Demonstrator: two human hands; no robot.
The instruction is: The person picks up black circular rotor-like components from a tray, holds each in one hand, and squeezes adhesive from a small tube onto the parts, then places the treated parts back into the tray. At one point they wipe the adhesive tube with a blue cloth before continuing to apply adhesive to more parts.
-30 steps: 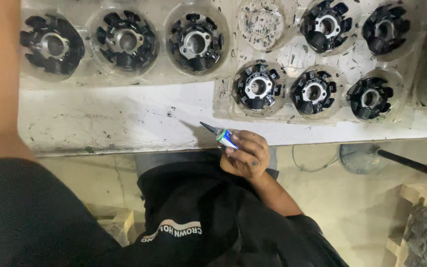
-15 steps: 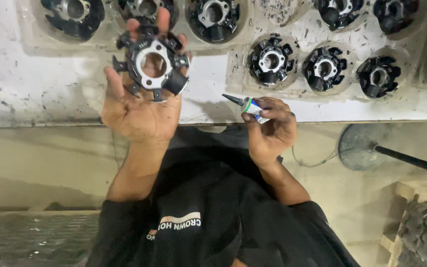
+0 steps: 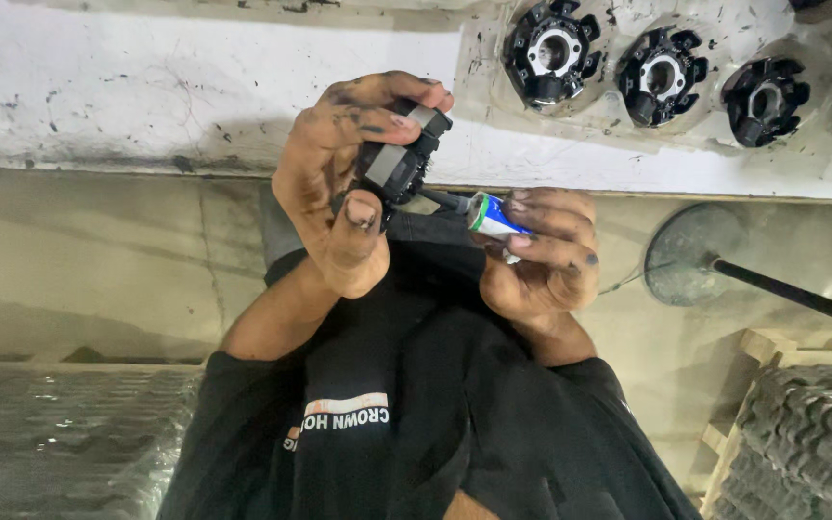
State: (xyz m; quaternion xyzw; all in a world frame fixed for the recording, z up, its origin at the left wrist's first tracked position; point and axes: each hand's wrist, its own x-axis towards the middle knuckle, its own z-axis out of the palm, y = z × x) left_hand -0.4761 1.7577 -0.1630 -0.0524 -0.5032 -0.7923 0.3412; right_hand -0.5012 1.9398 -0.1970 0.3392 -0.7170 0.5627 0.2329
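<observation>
My left hand (image 3: 339, 193) grips a black round stator part (image 3: 399, 164) with grey pole faces, held edge-on in front of my chest. My right hand (image 3: 541, 255) holds a small tube (image 3: 489, 218) with a green and blue label; its dark nozzle points left and touches the stator. Both hands are smeared with dark grease. They are close together, just below the edge of the white workbench (image 3: 195, 87).
Three more black stators (image 3: 553, 50) sit in a clear moulded tray (image 3: 705, 125) on the bench at the upper right. A round metal base with a dark rod (image 3: 695, 255) stands on the floor to the right. A tyre (image 3: 811, 443) lies at the lower right.
My left hand brought the stator down from the bench and turned it edge-on. My right hand moved the tube's nozzle against it. The view has tilted down and closer.
</observation>
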